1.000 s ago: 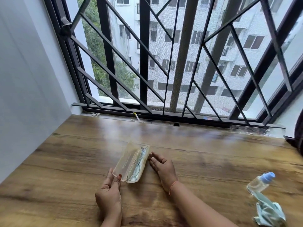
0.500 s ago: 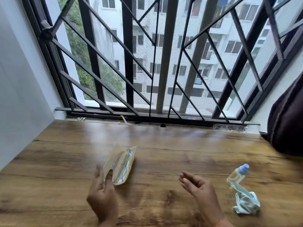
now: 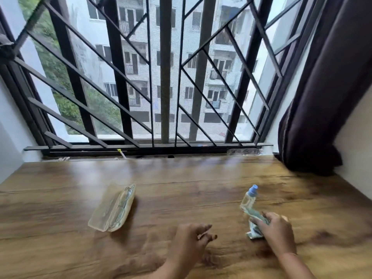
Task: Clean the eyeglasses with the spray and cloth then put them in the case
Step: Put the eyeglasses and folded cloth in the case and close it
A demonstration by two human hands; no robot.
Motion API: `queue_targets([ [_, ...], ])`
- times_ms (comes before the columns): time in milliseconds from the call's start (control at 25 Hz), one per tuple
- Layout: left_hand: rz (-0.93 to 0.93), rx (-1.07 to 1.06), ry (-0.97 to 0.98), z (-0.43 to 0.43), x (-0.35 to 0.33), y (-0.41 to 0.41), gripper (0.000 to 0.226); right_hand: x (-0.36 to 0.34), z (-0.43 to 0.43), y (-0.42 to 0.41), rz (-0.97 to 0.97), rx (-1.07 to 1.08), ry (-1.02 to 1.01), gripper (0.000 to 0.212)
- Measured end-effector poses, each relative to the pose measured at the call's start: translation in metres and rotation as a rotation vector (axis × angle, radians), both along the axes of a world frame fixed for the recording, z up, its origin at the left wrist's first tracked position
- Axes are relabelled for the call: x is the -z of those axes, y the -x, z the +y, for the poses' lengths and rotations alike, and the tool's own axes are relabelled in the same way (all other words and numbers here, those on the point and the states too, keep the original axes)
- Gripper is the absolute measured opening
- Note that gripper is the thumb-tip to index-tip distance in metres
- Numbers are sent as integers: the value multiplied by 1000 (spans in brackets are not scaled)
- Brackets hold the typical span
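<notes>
Head view: the right hand (image 3: 276,228) is down on the crumpled pale-blue cloth (image 3: 254,231) near the counter's (image 3: 181,188) right front, fingers curled over it in what looks like a grip, though blur softens the detail. The left hand (image 3: 191,238) hovers at the front middle, fingers loosely bent and holding nothing.

The step in hand seems to be gathering the cleaning things. To do it well, lift the cloth clear of the spray bottle (image 3: 248,199), which lies on its side touching the cloth's far end and could roll if dragged. Then send the free left hand for the glasses, taking them by the frame so that the lenses stay unsmudged.

The eyeglasses (image 3: 125,200) are thin-rimmed and folded, lying in the open clear plastic case (image 3: 111,208) at the counter's left middle, well apart from both hands. The lid lies flat beside the tray. The lenses are too small to judge for dirt. The bottle is clear with a blue cap.
</notes>
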State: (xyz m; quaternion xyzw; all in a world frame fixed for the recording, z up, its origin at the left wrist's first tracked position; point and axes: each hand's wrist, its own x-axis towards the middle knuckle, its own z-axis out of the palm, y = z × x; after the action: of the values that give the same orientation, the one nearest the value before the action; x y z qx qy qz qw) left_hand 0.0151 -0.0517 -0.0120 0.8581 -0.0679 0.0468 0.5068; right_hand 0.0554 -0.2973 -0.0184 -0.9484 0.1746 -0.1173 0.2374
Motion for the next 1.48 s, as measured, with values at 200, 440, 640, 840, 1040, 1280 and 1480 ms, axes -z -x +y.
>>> queue_targets([
  [200, 181, -9, 78, 7, -2, 4, 30, -16, 16, 5, -3, -25, -258, 10],
  [440, 75, -42, 392, 10, -95, -35, 36, -127, 79, -23, -124, -354, -1285, 11],
  [640, -94, 15, 630, 17, -178, -58, 15, -197, 119, -33, -200, -576, -1354, 9],
  [840, -398, -202, 384, 37, -217, -66, 31, -227, 130, -39, -327, -519, -1283, 7],
  [1040, -460, -230, 408, 51, -234, -75, 30, -236, 126, -42, -310, -495, -1322, 14],
  [1280, -682, -284, 220, 51, -236, -76, 25, -233, 120, -40, -335, -446, -1470, 13],
  [1480, -562, -291, 509, 44, -223, -80, 31, -222, 120, -36, -2, -549, -1698, 28],
])
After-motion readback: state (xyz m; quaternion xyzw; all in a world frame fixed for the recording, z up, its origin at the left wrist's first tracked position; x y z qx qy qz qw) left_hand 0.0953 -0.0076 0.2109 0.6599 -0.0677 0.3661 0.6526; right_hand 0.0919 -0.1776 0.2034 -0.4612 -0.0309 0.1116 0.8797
